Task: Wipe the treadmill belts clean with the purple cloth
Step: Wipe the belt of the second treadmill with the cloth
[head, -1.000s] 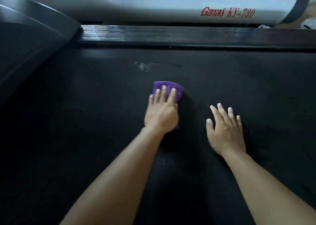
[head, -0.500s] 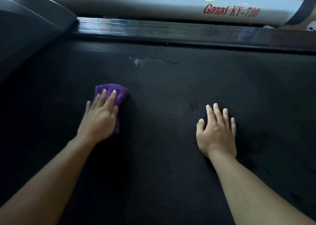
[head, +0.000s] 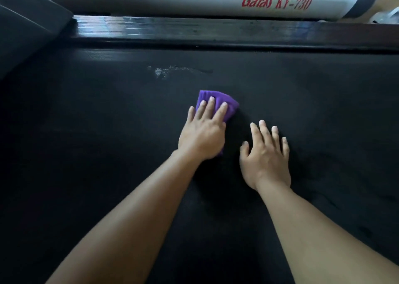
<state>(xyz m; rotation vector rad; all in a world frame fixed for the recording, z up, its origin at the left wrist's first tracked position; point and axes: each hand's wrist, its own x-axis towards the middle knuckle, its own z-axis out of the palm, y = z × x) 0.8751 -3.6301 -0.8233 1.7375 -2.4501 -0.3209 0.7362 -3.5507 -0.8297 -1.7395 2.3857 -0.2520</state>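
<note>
We've got the left hand flat on the purple cloth. Its fingers are straight and pressing down, not curled round the cloth. The cloth is bunched under the palm, and only its far part sticks out past the fingertips. A sliver shows at the heel of the hand.

The cloth sits on the treadmill belt, about mid-width and closer to the far edge than the near one.

The right hand is just beside the left, to its right. It's palm down on the bare belt with fingers spread and straight, holding nothing. It isn't touching the cloth.

We see a whitish smudge on the belt beyond the cloth, toward the far edge and slightly left. It's apart from the cloth.

A glossy dark side rail runs along the far edge of the belt. Behind it is a white housing with red lettering "Ganas KY-730".

A dark curved cover sits at the far left corner.

Both forearms come in from the near edge.
</note>
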